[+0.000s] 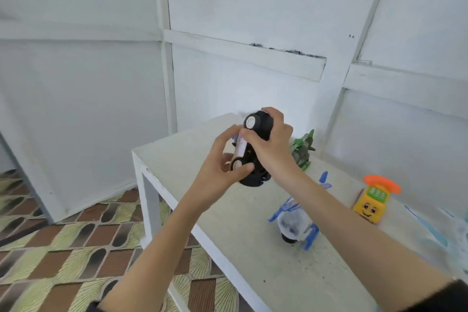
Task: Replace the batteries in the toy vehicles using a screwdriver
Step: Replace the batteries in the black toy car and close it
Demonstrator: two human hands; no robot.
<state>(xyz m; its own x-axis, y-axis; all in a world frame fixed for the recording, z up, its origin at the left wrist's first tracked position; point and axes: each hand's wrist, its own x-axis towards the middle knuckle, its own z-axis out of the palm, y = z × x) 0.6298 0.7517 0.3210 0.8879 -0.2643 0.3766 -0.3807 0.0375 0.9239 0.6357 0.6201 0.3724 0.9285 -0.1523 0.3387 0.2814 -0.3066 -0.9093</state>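
I have the black toy car (254, 149) lifted off the tabletop (243, 240), held up on end above its far corner, at about 12 o'clock from me. My right hand (272, 144) wraps the upper part of the car from the right, fingers curled over the top by the upper white wheel (251, 121), thumb pressing its side. My left hand (222, 162) grips the lower part from the left, thumb lying just under the lower white wheel (237, 164), fingers curled behind the body.

On the tabletop, a green toy (302, 149) lies at about 1 o'clock, just beyond my right wrist. A blue toy with a clear dome (295, 223) lies nearer me at 2 o'clock, partly under my right forearm. A yellow toy with a face and an orange top (374, 200) stands at 3 o'clock, well apart from the car.
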